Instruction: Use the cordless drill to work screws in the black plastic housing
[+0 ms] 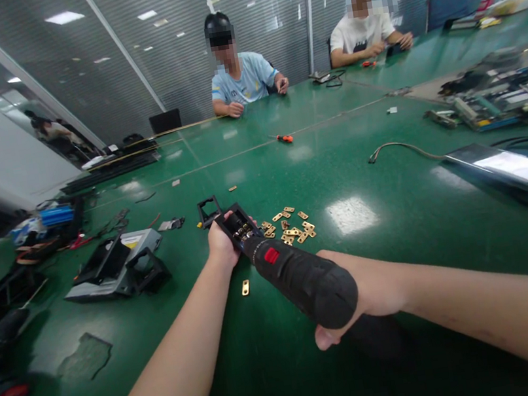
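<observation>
Clearly, your left hand (222, 245) gripped the black housing (236, 224) just left of the loose brass plates (308, 226) on the green table (361, 150), and your right hand (368, 281) was wrapped around the power driver (300, 278), its nose at the housing's near end. A slanted push might have skidded the hidden tip toward your left hand; too much torque might have wrenched the housing free.
</observation>
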